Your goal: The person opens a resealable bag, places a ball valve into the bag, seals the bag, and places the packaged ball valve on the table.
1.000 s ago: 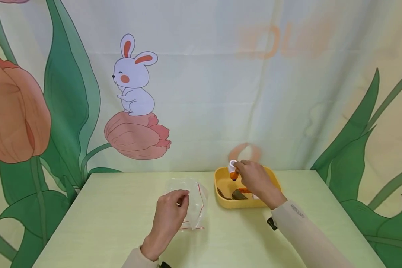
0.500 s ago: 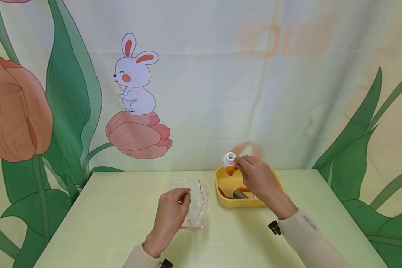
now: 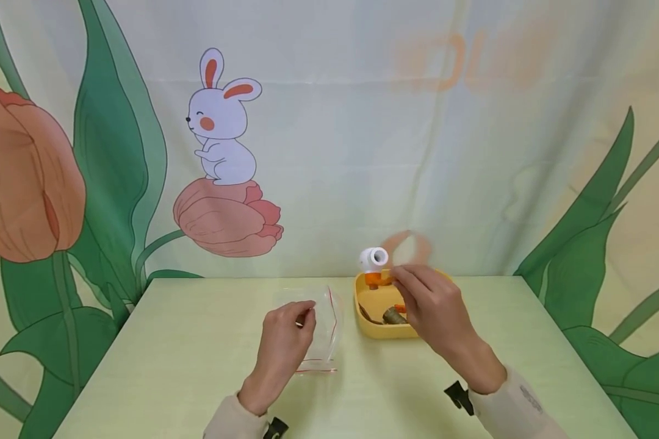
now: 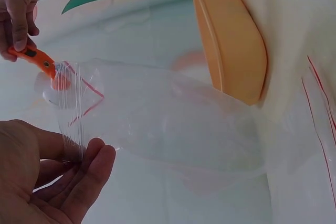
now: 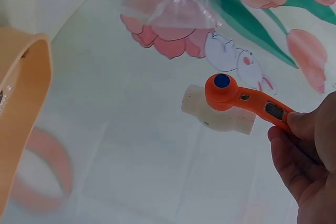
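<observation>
My right hand pinches the end of the orange lever of a white plastic ball valve. In the right wrist view the valve hangs in the air, its blue-capped lever pivot facing the camera. My left hand pinches the rim of a clear zip bag marked with a red line, and the bag hangs below the fingers. The left wrist view has the valve behind the bag's mouth; whether they touch, I cannot tell. Under the valve stands a yellow tray, partly covered by my right hand.
Inside the tray lie a grey-green cylinder, a dark curved piece and something orange. Clear plastic with red zip lines lies flat on the table. A printed curtain hangs behind the table's back edge.
My right hand has brought the valve up and slightly left above the tray, turning its white opening toward the camera. The left hand stays nearly still with the bag.
</observation>
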Tool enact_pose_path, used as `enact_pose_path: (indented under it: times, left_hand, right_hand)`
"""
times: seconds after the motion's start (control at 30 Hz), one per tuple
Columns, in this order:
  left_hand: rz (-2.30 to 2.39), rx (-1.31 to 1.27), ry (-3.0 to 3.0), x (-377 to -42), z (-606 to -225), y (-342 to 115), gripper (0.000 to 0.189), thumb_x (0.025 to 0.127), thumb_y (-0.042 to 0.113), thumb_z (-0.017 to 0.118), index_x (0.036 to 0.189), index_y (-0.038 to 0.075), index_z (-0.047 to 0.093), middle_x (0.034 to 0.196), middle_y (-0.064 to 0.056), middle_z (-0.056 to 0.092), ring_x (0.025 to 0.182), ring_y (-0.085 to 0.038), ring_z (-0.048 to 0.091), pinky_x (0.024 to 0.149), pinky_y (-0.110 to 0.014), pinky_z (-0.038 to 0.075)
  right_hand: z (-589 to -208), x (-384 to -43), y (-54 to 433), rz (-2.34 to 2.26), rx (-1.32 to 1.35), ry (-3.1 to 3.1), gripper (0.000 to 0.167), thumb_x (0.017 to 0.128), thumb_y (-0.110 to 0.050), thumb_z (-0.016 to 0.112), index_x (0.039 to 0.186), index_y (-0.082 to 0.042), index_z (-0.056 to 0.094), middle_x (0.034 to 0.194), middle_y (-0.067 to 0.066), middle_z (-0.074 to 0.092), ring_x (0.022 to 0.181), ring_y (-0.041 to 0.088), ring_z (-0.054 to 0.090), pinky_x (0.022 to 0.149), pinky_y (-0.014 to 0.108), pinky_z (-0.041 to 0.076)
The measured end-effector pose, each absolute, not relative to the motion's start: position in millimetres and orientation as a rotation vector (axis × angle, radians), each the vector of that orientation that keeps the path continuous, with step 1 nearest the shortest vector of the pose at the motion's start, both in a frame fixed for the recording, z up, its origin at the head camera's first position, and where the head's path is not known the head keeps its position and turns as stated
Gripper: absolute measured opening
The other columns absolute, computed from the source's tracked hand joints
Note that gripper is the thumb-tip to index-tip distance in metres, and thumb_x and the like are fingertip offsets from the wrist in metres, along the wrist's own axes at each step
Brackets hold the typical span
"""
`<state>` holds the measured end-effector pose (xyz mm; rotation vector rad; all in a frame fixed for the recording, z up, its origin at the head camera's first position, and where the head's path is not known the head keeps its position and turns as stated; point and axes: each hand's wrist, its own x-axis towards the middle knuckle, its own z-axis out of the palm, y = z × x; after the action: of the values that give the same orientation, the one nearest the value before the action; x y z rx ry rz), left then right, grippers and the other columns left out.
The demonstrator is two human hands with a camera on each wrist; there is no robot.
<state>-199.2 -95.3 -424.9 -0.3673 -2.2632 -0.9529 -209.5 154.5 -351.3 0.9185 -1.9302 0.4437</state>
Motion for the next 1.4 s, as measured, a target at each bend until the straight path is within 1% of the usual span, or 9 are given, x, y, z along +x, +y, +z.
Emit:
enact_pose_path:
  times: [0.07,0.13,0.17,0.37,0.63,0.87,1.13,1.3,1.4]
  left_hand:
    - [-0.964,-0.366,-2.254,-200,-423,-94,0.013,0.084,-0.001,0.069,0.095,0.0,0.076,0.077,-0.008,0.074,0.062,-0.011,0.068,0.058,-0.021,0.054]
    - [-0.978,-0.363,-2.249,-200,-421,-92,0.013,0.084,-0.001,0.069,0.096,-0.001,0.076,0.078,-0.008,0.074,0.063,-0.011,0.068,0.057,-0.021,0.054]
    - [-0.985,-0.361,-2.249,-200,-420,-91,0.013,0.084,-0.001,0.069,0.096,-0.001,0.076,0.078,-0.008,0.074,0.063,-0.011,0.068,0.057,-0.02,0.054]
    - [-1.028,-0.341,-2.259,-200,-413,-85,0.015,0.086,0.001,0.069,0.099,-0.001,0.075,0.081,-0.009,0.075,0.065,-0.012,0.069,0.057,-0.019,0.053]
    - [-1.037,-0.332,-2.259,-201,-410,-80,0.016,0.086,0.001,0.069,0.1,-0.001,0.075,0.082,-0.009,0.075,0.066,-0.013,0.069,0.059,-0.021,0.055]
    - [-1.055,-0.326,-2.252,-200,-411,-77,0.016,0.086,0.001,0.069,0.1,-0.001,0.075,0.083,-0.01,0.075,0.065,-0.015,0.069,0.059,-0.023,0.057]
    - [-1.049,-0.324,-2.243,-201,-413,-77,0.014,0.085,0.0,0.069,0.097,-0.001,0.075,0.08,-0.01,0.075,0.064,-0.015,0.069,0.061,-0.026,0.058]
    - [-1.075,-0.319,-2.249,-199,-414,-76,0.012,0.086,0.0,0.068,0.095,0.0,0.075,0.078,-0.008,0.075,0.064,-0.014,0.069,0.06,-0.024,0.057]
    - [-1.103,-0.315,-2.252,-199,-415,-75,0.012,0.086,0.0,0.068,0.096,-0.001,0.075,0.078,-0.007,0.075,0.064,-0.014,0.069,0.059,-0.022,0.056]
  right_hand:
    - [-348,-202,152,0.45,0.928,-1.891,0.018,0.099,-0.016,0.059,0.099,-0.003,0.071,0.092,0.008,0.071,0.08,0.022,0.068,0.07,0.035,0.059]
    - [-346,-196,149,0.46,0.935,-1.853,0.03,0.103,-0.024,0.051,0.098,-0.003,0.072,0.091,0.008,0.072,0.079,0.022,0.069,0.07,0.034,0.059]
    - [-345,-193,148,0.467,0.935,-1.836,0.032,0.103,-0.025,0.049,0.097,-0.003,0.072,0.09,0.008,0.072,0.078,0.022,0.069,0.069,0.034,0.059]
    - [-345,-178,140,0.507,0.954,-1.766,0.029,0.102,-0.024,0.053,0.096,-0.004,0.073,0.088,0.006,0.072,0.076,0.02,0.067,0.068,0.032,0.057]
    - [-351,-167,130,0.525,1.009,-1.708,0.024,0.101,-0.02,0.055,0.096,-0.004,0.073,0.087,0.005,0.071,0.077,0.018,0.067,0.069,0.031,0.058]
    - [-355,-164,123,0.574,1.045,-1.692,0.023,0.1,-0.018,0.056,0.096,-0.003,0.073,0.087,0.005,0.07,0.074,0.017,0.066,0.07,0.03,0.059]
    - [-355,-165,114,0.597,1.067,-1.649,0.02,0.099,-0.016,0.058,0.098,-0.001,0.072,0.087,0.007,0.069,0.074,0.018,0.066,0.07,0.026,0.058]
    - [-360,-167,111,0.607,1.06,-1.675,0.02,0.099,-0.017,0.058,0.098,-0.002,0.072,0.088,0.006,0.069,0.074,0.017,0.065,0.07,0.025,0.057]
    - [-364,-167,112,0.607,1.044,-1.708,0.022,0.1,-0.019,0.056,0.098,-0.003,0.072,0.088,0.005,0.069,0.074,0.017,0.066,0.07,0.026,0.058]
